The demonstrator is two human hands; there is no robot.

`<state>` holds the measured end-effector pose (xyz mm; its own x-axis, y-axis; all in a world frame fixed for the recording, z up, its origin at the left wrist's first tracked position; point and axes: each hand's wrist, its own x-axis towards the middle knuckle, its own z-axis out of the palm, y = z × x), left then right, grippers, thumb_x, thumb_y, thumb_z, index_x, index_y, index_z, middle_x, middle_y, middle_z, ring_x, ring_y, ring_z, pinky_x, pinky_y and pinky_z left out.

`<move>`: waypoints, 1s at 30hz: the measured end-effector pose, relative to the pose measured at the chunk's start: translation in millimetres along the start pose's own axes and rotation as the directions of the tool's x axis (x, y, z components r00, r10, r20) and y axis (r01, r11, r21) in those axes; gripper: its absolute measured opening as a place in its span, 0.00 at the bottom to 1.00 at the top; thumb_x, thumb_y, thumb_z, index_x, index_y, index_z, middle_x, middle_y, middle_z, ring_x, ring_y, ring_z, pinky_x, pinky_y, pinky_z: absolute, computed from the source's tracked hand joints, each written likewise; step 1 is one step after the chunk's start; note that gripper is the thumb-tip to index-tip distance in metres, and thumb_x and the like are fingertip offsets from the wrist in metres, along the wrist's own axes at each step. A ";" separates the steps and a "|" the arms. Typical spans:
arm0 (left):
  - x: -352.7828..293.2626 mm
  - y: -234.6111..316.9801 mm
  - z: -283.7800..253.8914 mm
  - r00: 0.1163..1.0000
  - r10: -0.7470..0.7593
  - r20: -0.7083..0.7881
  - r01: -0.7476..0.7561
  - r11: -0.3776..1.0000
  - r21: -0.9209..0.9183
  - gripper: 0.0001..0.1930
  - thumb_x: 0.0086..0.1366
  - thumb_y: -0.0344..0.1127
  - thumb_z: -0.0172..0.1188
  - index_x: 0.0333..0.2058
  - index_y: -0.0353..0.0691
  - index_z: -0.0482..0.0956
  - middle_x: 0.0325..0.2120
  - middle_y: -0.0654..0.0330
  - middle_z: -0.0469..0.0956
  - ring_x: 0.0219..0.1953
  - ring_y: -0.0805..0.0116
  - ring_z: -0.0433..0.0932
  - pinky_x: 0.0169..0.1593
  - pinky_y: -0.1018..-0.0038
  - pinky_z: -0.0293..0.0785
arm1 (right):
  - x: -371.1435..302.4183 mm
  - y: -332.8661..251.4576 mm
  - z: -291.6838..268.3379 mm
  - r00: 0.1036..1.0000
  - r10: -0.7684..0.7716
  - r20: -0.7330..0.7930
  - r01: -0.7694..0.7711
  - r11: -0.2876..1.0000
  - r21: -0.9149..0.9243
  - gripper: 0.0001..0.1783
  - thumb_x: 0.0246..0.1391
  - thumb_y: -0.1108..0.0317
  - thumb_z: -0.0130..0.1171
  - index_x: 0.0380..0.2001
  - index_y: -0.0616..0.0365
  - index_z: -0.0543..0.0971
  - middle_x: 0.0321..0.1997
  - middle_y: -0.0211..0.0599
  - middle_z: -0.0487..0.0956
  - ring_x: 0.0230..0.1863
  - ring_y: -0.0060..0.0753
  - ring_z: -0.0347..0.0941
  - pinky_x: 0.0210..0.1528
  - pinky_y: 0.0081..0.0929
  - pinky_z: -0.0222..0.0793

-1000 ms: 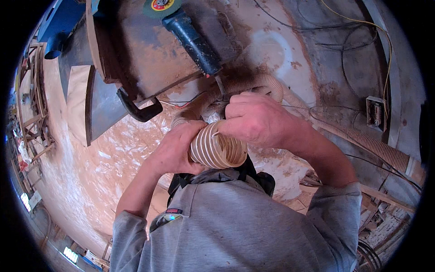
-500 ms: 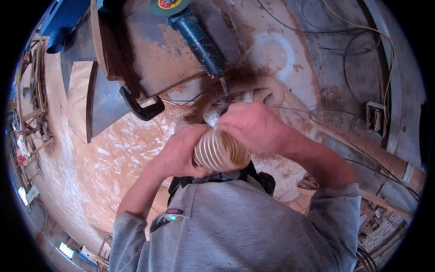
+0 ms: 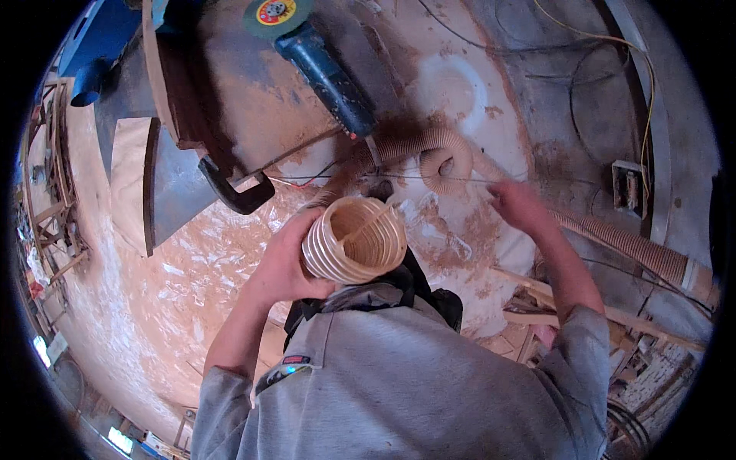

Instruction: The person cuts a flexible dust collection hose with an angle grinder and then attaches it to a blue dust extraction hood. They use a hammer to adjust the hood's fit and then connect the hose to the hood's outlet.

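Note:
My left hand [image 3: 284, 261] is wrapped round the side of a clear, ribbed flexible hose [image 3: 322, 253]. The hose's round mouth faces up in front of my chest, with brownish dust inside and a thin strand or torn edge across the opening. My right hand [image 3: 521, 208] is out to the right, away from the hose, above the floor. Its fingers look curled together; whether anything small is between them is hidden.
Ahead, an angle grinder [image 3: 330, 80] with a green disc lies by a black clamp [image 3: 236, 188]. A long ribbed hose [image 3: 621, 241] coils and runs right across the dusty floor. Loose cables and a wall-type socket box [image 3: 630, 188] are at right; planks [image 3: 598, 307] lie lower right.
My right hand has left the hose's mouth and swung out to the right. The hose, still in my left hand, has tilted so its opening shows, and shifted slightly left.

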<state>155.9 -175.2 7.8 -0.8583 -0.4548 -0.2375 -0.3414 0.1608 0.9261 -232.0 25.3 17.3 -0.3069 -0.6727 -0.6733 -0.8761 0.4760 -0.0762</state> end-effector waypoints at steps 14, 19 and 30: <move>0.8 13.3 4.7 0.996 -0.005 0.083 -0.002 0.996 0.090 0.48 0.35 0.42 0.74 0.59 0.33 0.66 0.53 0.45 0.74 0.57 0.51 0.73 0.61 0.62 0.68 | -33.3 -185.5 -52.4 0.758 -0.586 -0.286 0.605 0.468 0.645 0.11 0.54 0.69 0.58 0.39 0.63 0.80 0.36 0.49 0.80 0.38 0.51 0.78 0.42 0.39 0.73; -7.2 0.6 10.3 0.999 -0.010 0.050 0.003 0.991 0.134 0.50 0.35 0.43 0.74 0.60 0.33 0.65 0.53 0.45 0.74 0.57 0.50 0.74 0.60 0.62 0.69 | -43.8 -178.3 -56.2 0.778 -0.609 -0.156 0.561 0.561 0.608 0.07 0.54 0.71 0.60 0.35 0.62 0.82 0.29 0.46 0.79 0.32 0.47 0.77 0.35 0.35 0.71; -0.1 6.9 15.9 0.998 -0.051 0.026 0.051 0.999 0.017 0.48 0.37 0.48 0.76 0.58 0.36 0.67 0.52 0.45 0.75 0.55 0.47 0.74 0.58 0.61 0.71 | -42.3 -193.3 -48.8 0.659 -0.457 -0.597 0.744 0.512 0.429 0.04 0.51 0.75 0.62 0.32 0.62 0.80 0.26 0.44 0.75 0.28 0.46 0.73 0.30 0.37 0.67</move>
<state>147.5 -160.1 9.5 -0.8495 -0.4391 -0.2924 -0.3911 0.1521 0.9077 -67.8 -66.0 96.4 -0.0237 -0.9993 0.0300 -0.5174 -0.0134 -0.8556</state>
